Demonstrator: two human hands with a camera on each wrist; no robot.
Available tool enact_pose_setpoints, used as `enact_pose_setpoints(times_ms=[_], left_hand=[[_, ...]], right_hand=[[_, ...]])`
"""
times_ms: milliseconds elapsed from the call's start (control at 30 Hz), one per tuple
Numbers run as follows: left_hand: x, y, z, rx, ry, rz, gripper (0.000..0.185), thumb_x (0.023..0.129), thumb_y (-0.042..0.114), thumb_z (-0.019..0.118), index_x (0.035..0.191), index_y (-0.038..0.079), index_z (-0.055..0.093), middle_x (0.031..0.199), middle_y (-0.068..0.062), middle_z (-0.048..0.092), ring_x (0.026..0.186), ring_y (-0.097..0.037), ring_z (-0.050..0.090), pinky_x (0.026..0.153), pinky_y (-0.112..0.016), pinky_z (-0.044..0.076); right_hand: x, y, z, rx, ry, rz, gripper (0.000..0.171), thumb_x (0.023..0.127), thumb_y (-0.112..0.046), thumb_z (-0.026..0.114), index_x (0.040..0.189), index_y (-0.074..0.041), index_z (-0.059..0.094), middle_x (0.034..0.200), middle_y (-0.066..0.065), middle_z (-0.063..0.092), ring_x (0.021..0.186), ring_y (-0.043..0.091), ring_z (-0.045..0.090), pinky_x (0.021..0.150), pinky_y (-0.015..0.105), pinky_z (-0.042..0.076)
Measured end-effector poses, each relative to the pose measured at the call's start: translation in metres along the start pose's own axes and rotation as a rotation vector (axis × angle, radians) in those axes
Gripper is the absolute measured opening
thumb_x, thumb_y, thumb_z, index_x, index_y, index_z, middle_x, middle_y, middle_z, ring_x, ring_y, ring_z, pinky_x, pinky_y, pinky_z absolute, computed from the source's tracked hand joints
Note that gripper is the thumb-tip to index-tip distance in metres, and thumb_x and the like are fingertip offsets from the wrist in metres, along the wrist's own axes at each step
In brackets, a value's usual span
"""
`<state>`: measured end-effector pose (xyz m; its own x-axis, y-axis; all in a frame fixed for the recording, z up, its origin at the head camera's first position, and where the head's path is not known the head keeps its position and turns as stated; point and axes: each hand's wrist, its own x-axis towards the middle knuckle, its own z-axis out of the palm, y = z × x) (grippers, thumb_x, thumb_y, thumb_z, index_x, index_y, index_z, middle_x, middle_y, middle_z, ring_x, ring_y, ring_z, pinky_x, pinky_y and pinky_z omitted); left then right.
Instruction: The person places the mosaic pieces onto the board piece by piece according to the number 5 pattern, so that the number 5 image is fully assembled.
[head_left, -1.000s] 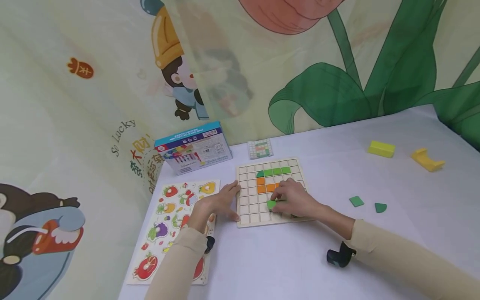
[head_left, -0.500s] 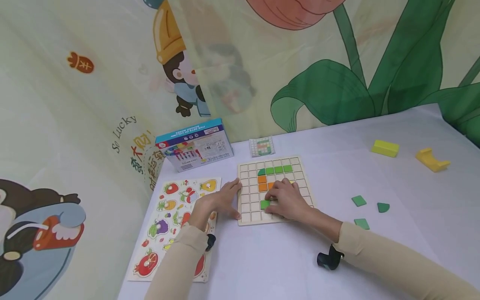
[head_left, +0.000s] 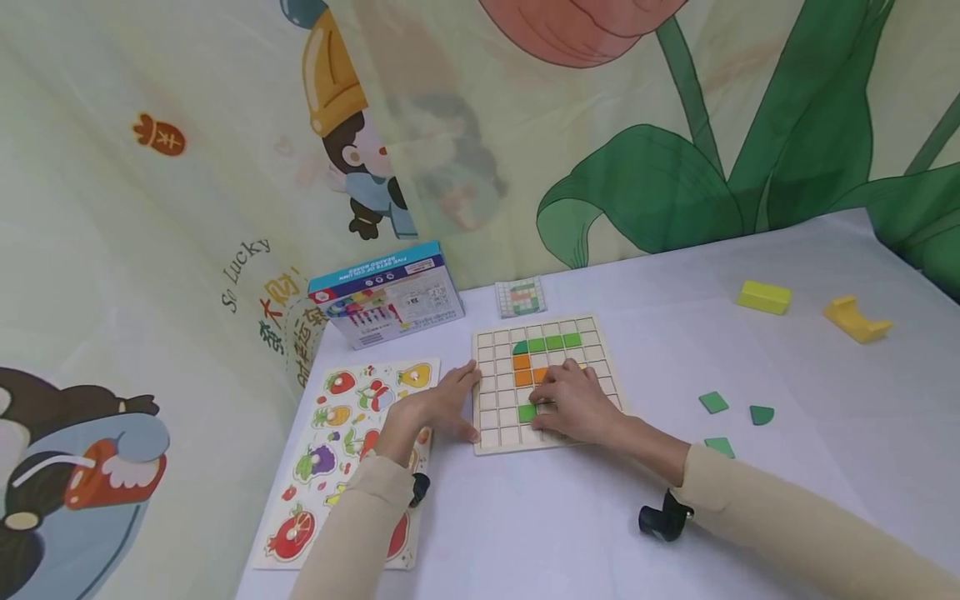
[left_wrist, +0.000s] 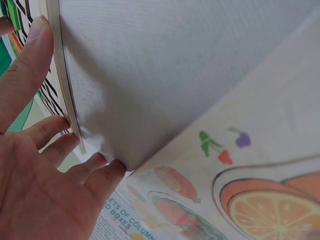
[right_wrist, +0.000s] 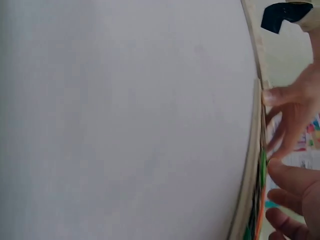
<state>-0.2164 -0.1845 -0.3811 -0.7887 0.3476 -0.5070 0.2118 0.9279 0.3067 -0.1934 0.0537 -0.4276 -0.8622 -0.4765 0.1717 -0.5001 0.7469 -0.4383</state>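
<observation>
Three green tiles [head_left: 713,402] lie beside the board [head_left: 592,329].

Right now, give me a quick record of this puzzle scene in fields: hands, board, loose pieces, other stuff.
left hand: fingers straight, touching the left edge of the grid board
right hand: fingers on a green tile in the board
placed tiles: green row, orange below
loose green pieces: on the table, right of the board
yellow blocks: far right
fruit puzzle: under the left forearm

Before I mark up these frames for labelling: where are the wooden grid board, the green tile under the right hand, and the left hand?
wooden grid board [head_left: 491,343], head view, bare top-left cells.
green tile [head_left: 527,412], head view, its middle.
left hand [head_left: 435,406], head view, back of hand.
</observation>
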Motion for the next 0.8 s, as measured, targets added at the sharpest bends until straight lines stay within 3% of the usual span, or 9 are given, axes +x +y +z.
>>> enact_pose_setpoints(times_ms=[167, 300, 500, 633, 800], left_hand=[[0.001, 0.001, 0.003, -0.002, -0.001, 0.009, 0.097, 0.08, 0.031, 0.079, 0.155, 0.015, 0.021, 0.165, -0.001, 0.003, 0.152, -0.026, 0.006, 0.122, -0.046, 0.02], [0.002, 0.0, 0.004, 0.013, -0.001, 0.01, 0.097, 0.08, 0.033, 0.078, 0.156, 0.015, 0.021, 0.165, -0.001, 0.003, 0.153, -0.025, 0.006, 0.122, -0.046, 0.02], [0.002, 0.001, 0.004, 0.021, -0.005, 0.011, 0.097, 0.08, 0.032, 0.079, 0.156, 0.014, 0.02, 0.165, -0.001, 0.003, 0.153, -0.025, 0.006, 0.122, -0.045, 0.02], [0.002, 0.001, 0.002, 0.024, -0.004, 0.011, 0.097, 0.08, 0.031, 0.079, 0.155, 0.013, 0.021, 0.165, -0.002, 0.004, 0.152, -0.026, 0.006, 0.123, -0.045, 0.018], [0.003, 0.0, 0.0, 0.038, 0.0, 0.014, 0.097, 0.08, 0.031, 0.079, 0.155, 0.012, 0.02, 0.165, -0.003, 0.004, 0.153, -0.026, 0.006, 0.123, -0.044, 0.017]], right_hand=[[-0.011, 0.032, -0.029, 0.083, -0.07, -0.028, 0.031, 0.08, -0.026, 0.077, 0.109, -0.015, 0.074, 0.097, 0.0, 0.064, 0.092, 0.018, 0.046, 0.075, 0.032, 0.037], [-0.026, 0.067, -0.06, 0.14, -0.144, 0.035, 0.032, 0.083, -0.023, 0.075, 0.114, -0.014, 0.072, 0.102, 0.0, 0.066, 0.1, 0.02, 0.052, 0.082, 0.034, 0.045], [-0.068, 0.118, -0.098, 0.162, -0.161, 0.125, 0.034, 0.084, -0.026, 0.075, 0.116, -0.016, 0.07, 0.108, 0.001, 0.066, 0.102, 0.022, 0.054, 0.08, 0.034, 0.05], [-0.093, 0.143, -0.111, 0.111, -0.158, 0.167, 0.037, 0.081, -0.029, 0.077, 0.116, -0.018, 0.07, 0.108, 0.0, 0.065, 0.103, 0.021, 0.054, 0.078, 0.03, 0.051], [-0.109, 0.16, -0.111, 0.089, -0.18, 0.184, 0.039, 0.078, -0.028, 0.079, 0.115, -0.02, 0.07, 0.111, 0.001, 0.063, 0.106, 0.024, 0.054, 0.081, 0.032, 0.051]])
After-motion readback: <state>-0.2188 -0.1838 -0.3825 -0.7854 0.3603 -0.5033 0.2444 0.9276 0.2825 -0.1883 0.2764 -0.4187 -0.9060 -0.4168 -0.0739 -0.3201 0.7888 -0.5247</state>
